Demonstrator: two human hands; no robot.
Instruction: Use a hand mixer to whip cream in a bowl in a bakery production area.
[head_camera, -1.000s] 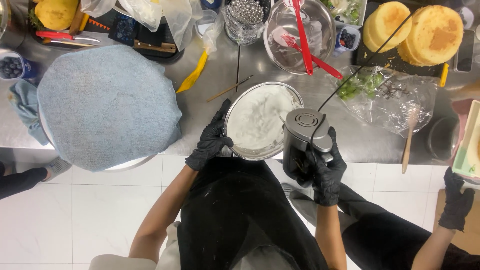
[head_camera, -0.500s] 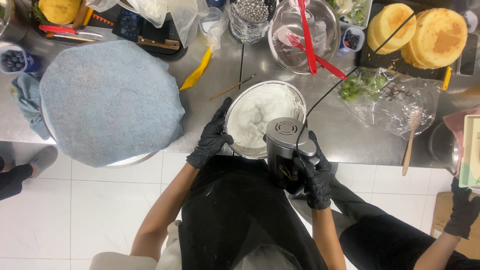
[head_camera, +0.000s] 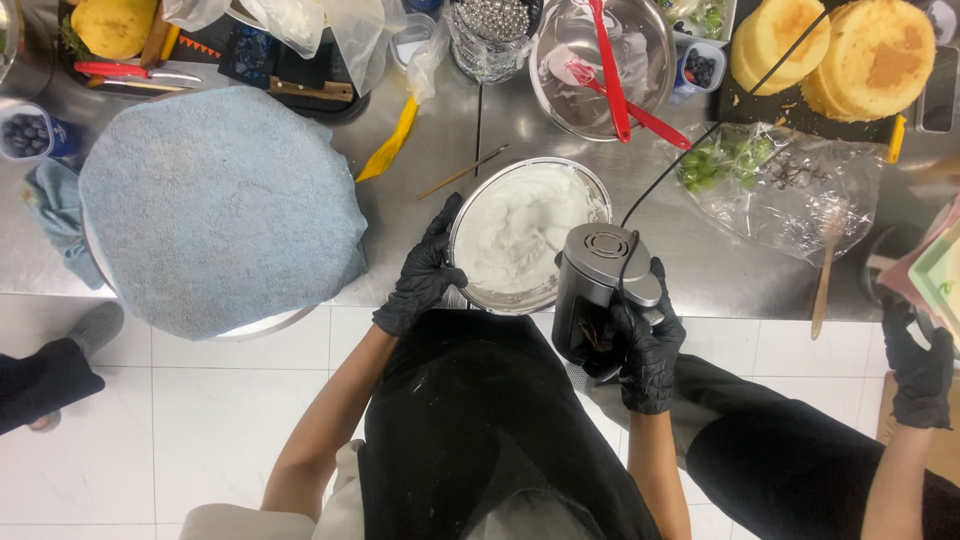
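White cream (head_camera: 520, 235) in steel bowl (head_camera: 590, 190)

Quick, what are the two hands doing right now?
Left hand: closed on the rim of the metal bowl of white cream.
Right hand: closed around the grey hand mixer.

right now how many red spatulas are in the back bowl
2, both in the steel bowl behind the cream bowl: one spatula nearly upright in the picture, the other spatula slanting right over the rim.
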